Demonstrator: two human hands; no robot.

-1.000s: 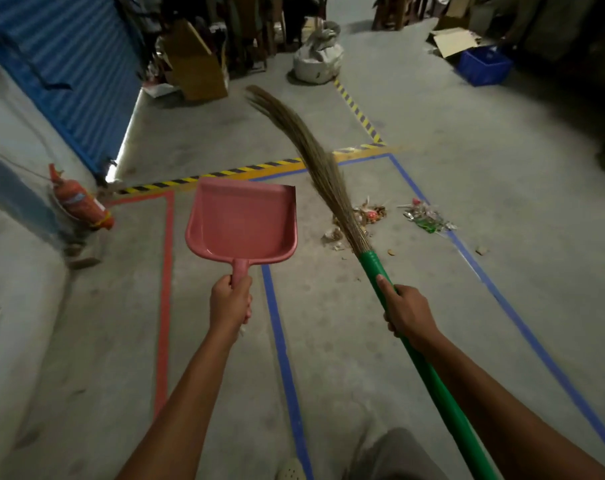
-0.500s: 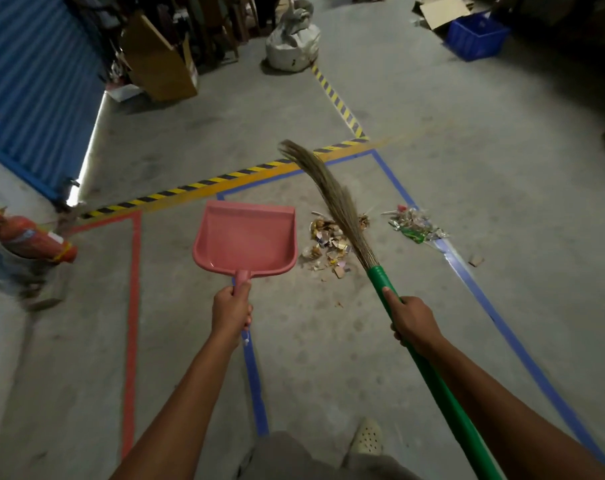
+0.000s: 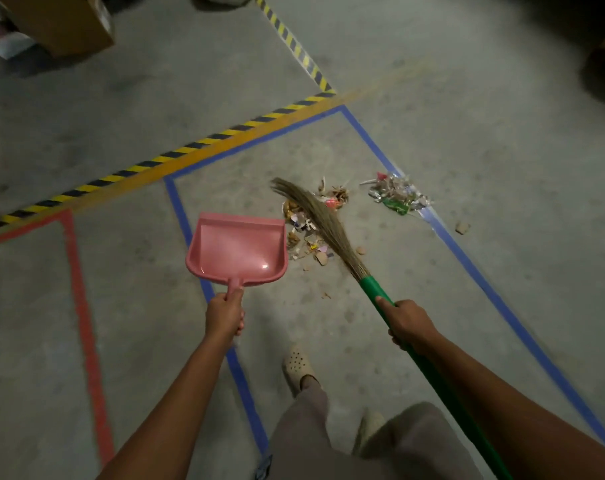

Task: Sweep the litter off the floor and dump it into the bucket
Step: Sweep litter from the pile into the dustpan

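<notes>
change: broom (image 3: 329,226) is now lying lower, across litter (image 3: 299,237) right of dustpan (image 3: 238,249) | litter: sitting in loose scraps | grip: left hand (image 3: 225,315) clutching dustpan handle, right hand (image 3: 410,322) clutching broom

Left of dustpan: open floor (image 3: 138,299) runs out past the red tape line (image 3: 82,306).
Dustpan to broom: the dustpan (image 3: 237,247) is just beside the near litter pile (image 3: 301,237), and the broom (image 3: 323,223) bristles lie across that pile, so the gap is narrow.
Right of broom: a strip of bare floor, then the second litter pile (image 3: 396,197).
Near side: a shoe (image 3: 297,368) and legs stand between the arms.
Far side: open concrete up to the cardboard box (image 3: 58,26).
</notes>
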